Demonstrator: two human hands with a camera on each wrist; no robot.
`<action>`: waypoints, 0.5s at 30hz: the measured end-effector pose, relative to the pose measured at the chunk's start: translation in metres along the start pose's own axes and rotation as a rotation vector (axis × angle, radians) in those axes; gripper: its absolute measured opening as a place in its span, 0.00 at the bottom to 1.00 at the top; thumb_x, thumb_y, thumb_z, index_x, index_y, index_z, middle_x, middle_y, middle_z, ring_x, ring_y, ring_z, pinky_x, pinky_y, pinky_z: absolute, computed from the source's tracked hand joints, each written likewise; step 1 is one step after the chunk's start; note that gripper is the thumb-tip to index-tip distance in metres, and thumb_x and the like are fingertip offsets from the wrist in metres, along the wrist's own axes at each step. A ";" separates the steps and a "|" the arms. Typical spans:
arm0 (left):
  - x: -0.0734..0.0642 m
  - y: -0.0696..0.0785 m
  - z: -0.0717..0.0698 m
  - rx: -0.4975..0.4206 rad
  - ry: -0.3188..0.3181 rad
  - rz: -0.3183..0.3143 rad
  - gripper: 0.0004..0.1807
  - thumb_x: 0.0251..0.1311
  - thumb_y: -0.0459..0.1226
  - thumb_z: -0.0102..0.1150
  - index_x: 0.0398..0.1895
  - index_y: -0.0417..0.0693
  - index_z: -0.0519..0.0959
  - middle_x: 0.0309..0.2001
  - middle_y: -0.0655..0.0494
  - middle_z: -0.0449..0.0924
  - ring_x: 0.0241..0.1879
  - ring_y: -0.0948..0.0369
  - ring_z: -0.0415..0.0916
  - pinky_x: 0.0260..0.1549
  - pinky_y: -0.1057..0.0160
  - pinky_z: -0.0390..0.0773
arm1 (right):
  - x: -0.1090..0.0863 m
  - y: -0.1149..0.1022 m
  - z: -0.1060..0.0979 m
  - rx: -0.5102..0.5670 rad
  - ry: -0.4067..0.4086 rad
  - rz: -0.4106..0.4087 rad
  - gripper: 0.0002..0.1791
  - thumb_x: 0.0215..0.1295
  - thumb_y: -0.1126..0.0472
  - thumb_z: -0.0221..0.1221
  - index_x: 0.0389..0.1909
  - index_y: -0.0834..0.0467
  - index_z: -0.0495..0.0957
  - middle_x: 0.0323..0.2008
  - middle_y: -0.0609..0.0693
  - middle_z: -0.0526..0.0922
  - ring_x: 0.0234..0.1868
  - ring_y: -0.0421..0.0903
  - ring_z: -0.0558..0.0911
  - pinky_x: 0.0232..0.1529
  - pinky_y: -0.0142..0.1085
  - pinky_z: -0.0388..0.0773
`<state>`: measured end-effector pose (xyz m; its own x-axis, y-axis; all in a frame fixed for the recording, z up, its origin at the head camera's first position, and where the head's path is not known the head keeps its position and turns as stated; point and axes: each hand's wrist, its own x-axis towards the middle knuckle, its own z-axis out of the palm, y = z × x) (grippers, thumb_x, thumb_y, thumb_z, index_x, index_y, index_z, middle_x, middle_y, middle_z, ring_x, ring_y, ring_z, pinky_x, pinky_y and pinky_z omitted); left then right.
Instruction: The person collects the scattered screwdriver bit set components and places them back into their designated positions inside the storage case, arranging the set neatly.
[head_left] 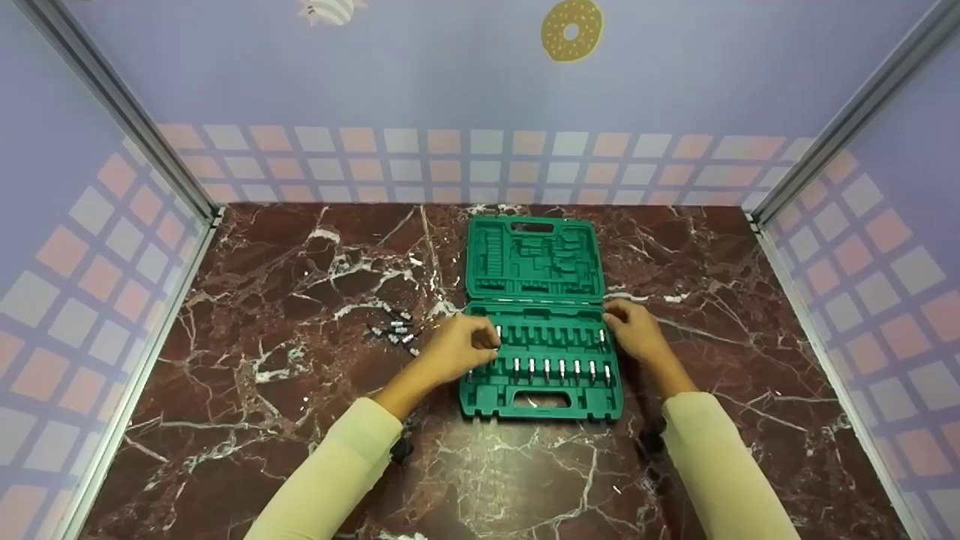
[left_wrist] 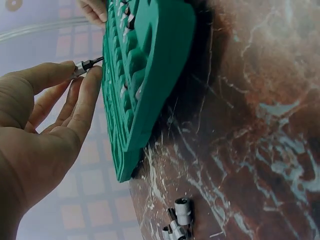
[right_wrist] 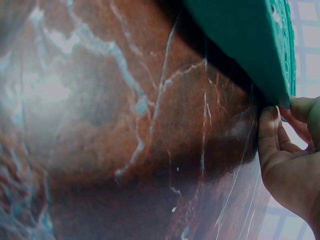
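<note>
A green plastic case (head_left: 484,401) lies open on the table, its moulded lid (head_left: 525,262) leaning to the back. My left hand (head_left: 461,349) is over the left side of the tray, pinching a silver bit socket (left_wrist: 80,69) between thumb and fingertips. Its dark tip points at the tray. My right hand (head_left: 636,330) holds the case's right edge near the hinge, thumb at the rim and fingers against the side in the right wrist view. Several bit sockets (head_left: 562,370) stand in the front row; another (head_left: 601,340) sits at the back row's right end.
Several loose bit sockets (head_left: 397,328) lie in a small pile on the dark red marbled table (head_left: 300,420), left of the case. Patterned walls (head_left: 487,90) enclose the table at the back and both sides.
</note>
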<state>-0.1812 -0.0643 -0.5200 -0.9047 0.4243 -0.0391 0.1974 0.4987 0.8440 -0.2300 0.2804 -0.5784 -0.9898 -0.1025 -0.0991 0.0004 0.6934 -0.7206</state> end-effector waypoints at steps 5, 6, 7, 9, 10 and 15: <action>0.005 0.000 0.006 0.027 -0.028 -0.005 0.05 0.58 0.26 0.69 0.37 0.36 0.85 0.34 0.49 0.86 0.34 0.60 0.81 0.39 0.62 0.84 | 0.003 0.001 -0.001 -0.003 0.006 -0.002 0.17 0.78 0.63 0.54 0.61 0.67 0.77 0.59 0.68 0.81 0.58 0.64 0.80 0.60 0.59 0.76; 0.005 0.000 0.007 0.033 -0.028 -0.010 0.05 0.58 0.26 0.69 0.37 0.36 0.85 0.34 0.49 0.86 0.34 0.60 0.81 0.38 0.62 0.84 | 0.003 0.001 -0.001 0.000 0.007 -0.002 0.17 0.78 0.63 0.54 0.61 0.67 0.77 0.59 0.68 0.81 0.58 0.64 0.80 0.60 0.59 0.76; 0.006 0.000 0.008 0.039 -0.028 -0.014 0.06 0.57 0.26 0.70 0.38 0.36 0.86 0.34 0.50 0.87 0.34 0.61 0.80 0.38 0.62 0.84 | 0.003 0.002 -0.001 0.000 0.006 -0.001 0.17 0.78 0.63 0.54 0.61 0.67 0.77 0.59 0.68 0.81 0.58 0.64 0.80 0.60 0.59 0.75; 0.006 -0.001 0.011 0.051 -0.025 -0.019 0.05 0.57 0.27 0.70 0.37 0.36 0.86 0.33 0.50 0.87 0.33 0.61 0.80 0.37 0.62 0.84 | 0.003 0.002 -0.001 -0.001 0.008 -0.004 0.17 0.78 0.64 0.55 0.61 0.67 0.77 0.59 0.68 0.81 0.58 0.64 0.80 0.60 0.59 0.75; 0.006 -0.001 0.012 0.057 -0.025 -0.019 0.05 0.57 0.27 0.71 0.36 0.37 0.87 0.33 0.50 0.87 0.33 0.61 0.81 0.37 0.62 0.84 | 0.002 0.002 -0.001 -0.002 0.010 -0.005 0.17 0.78 0.64 0.55 0.61 0.67 0.78 0.59 0.68 0.81 0.58 0.65 0.80 0.60 0.59 0.75; 0.007 -0.005 0.020 0.126 -0.023 0.009 0.03 0.57 0.27 0.72 0.32 0.39 0.87 0.31 0.50 0.88 0.32 0.60 0.82 0.35 0.62 0.84 | 0.001 0.003 0.000 0.001 0.003 -0.013 0.17 0.78 0.64 0.54 0.61 0.68 0.77 0.58 0.69 0.81 0.58 0.65 0.80 0.60 0.59 0.76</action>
<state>-0.1813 -0.0486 -0.5352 -0.8938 0.4461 -0.0454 0.2529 0.5852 0.7704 -0.2310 0.2824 -0.5803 -0.9901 -0.1091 -0.0878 -0.0121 0.6913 -0.7225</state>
